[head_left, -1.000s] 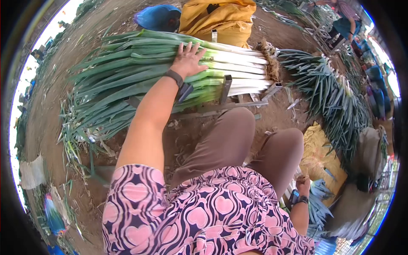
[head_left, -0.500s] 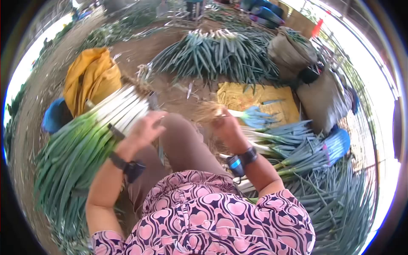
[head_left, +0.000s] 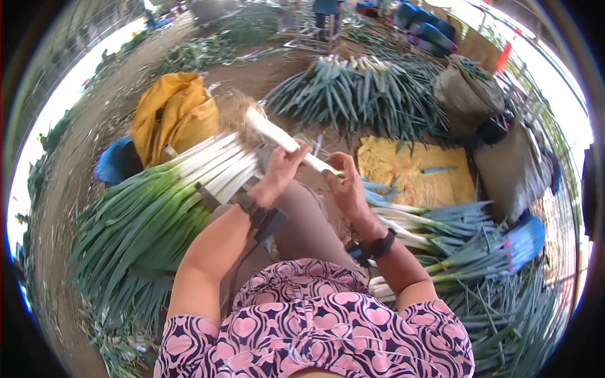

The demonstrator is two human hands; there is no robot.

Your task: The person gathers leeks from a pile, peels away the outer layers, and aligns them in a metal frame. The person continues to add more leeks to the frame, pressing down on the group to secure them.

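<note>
Leek point(head_left: 274, 131) up in the air now, slanting across above the knees point(head_left: 305, 211), its shaggy, blurred roots point(head_left: 234, 116) aimed toward the far left. The left hand point(head_left: 285, 166) has it gripped around the white stalk; the right hand point(head_left: 346, 189) closes its fingers lower down, where white turns to green. So the stalk runs between the two hands and out past the left one, while the leafy end is hard to follow behind the right fingers.

And how far along? Well along on the left side, by the look of it: a thick pile of leeks point(head_left: 151, 208) lies neatly lined up there, white ends together, leaves fanning toward the near left, with metal bars point(head_left: 207, 194) standing up beside the stalks. This one in hand is apart from that pile, its roots held up near the white ends. Over on the right, plenty look yet to be handled: loose leeks point(head_left: 428, 223) lie close by the right forearm, near a yellow sheet point(head_left: 416, 171) on the ground. Beyond, a big heap of leeks point(head_left: 356, 94) spreads its leaves toward us; whether those are finished, I can't tell. A yellow sack point(head_left: 181, 120) slumps just behind the lined-up pile.
</note>
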